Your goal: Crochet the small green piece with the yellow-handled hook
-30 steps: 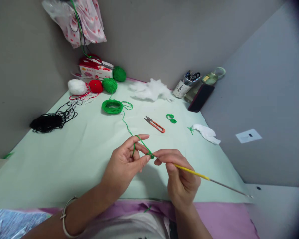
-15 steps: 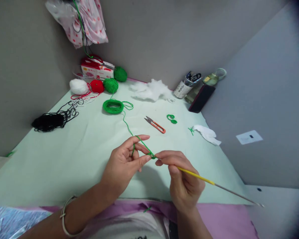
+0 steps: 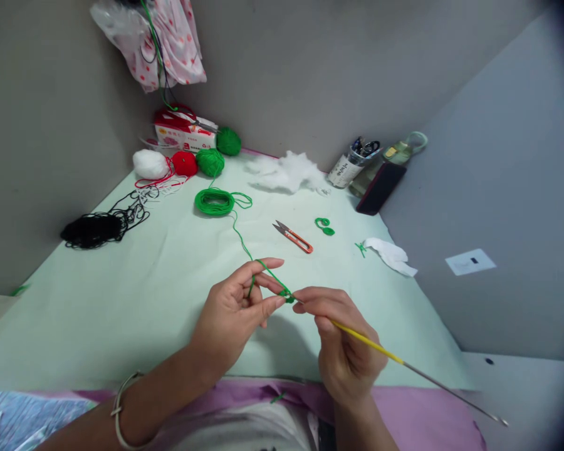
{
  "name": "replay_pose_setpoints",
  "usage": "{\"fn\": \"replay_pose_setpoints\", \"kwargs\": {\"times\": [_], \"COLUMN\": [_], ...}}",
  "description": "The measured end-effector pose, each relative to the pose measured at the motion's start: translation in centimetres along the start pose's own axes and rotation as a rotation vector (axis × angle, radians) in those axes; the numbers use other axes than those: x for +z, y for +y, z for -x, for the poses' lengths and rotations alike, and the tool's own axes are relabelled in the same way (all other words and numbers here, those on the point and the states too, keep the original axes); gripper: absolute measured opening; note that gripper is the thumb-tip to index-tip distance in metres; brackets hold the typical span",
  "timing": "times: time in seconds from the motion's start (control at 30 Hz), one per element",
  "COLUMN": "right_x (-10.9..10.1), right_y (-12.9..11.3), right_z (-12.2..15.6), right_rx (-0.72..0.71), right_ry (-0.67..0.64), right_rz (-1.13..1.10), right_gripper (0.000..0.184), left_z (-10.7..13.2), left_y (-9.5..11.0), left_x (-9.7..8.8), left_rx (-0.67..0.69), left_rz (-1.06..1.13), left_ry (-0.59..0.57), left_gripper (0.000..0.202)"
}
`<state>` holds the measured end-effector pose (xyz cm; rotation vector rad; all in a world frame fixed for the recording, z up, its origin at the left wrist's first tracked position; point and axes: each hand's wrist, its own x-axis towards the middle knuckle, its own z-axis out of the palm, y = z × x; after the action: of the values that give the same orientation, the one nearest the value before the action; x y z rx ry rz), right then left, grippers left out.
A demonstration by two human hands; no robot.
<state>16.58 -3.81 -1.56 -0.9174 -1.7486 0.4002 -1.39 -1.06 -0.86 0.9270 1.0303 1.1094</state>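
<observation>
Between the thumb and fingers of my left hand [image 3: 237,307] is pinched a small green crochet piece [image 3: 288,297]. Green yarn [image 3: 240,237] runs from a loose coil [image 3: 215,202] over my raised left index finger down to that piece. My right hand [image 3: 350,338] grips a crochet hook [image 3: 373,343] with a yellow grip and a long metal shaft; its working tip meets the green piece, and its far end points down to the right. Just beyond my hands lie thread snips [image 3: 293,237] with orange handles and a small curled green piece [image 3: 325,226].
White [image 3: 150,164], red [image 3: 185,163] and green [image 3: 210,162] yarn balls sit at the back left, near tangled black yarn [image 3: 94,230]. White stuffing [image 3: 289,172], a pen cup [image 3: 346,168] and a dark phone [image 3: 381,188] stand along the back. A crumpled white tissue [image 3: 391,255] lies right.
The hook's far end has swung slightly down and to the right as my right hand tilts. My left hand keeps its pinch on the green piece. The view has shifted slightly.
</observation>
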Motion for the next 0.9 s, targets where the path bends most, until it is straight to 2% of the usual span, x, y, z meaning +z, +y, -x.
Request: {"fn": "replay_pose_setpoints", "kwargs": {"times": [0.33, 0.57, 0.7, 0.83, 0.9], "right_x": [0.0, -0.16, 0.09, 0.16, 0.24], "right_y": [-0.29, -0.02, 0.17, -0.08, -0.23], "right_z": [-0.34, -0.09, 0.12, -0.23, -0.35], "right_rx": [0.001, -0.011, -0.052, -0.018, -0.047], "right_ry": [-0.001, -0.064, -0.024, -0.015, -0.03], "right_rz": [0.002, 0.074, 0.073, 0.067, 0.106], "right_gripper": [0.026, 0.027, 0.026, 0.024, 0.023], "left_z": [0.0, 0.01, -0.16, -0.07, 0.11], "left_y": [0.82, 0.55, 0.52, 0.54, 0.39], "left_x": [-0.08, 0.22, 0.19, 0.19, 0.29], "left_rx": [-0.007, -0.049, -0.055, -0.033, 0.0], "left_rz": [-0.02, -0.024, -0.032, -0.056, -0.101], "left_ry": [0.004, 0.003, -0.004, 0.009, 0.041], "left_gripper": [0.044, 0.044, 0.047, 0.046, 0.042]}}
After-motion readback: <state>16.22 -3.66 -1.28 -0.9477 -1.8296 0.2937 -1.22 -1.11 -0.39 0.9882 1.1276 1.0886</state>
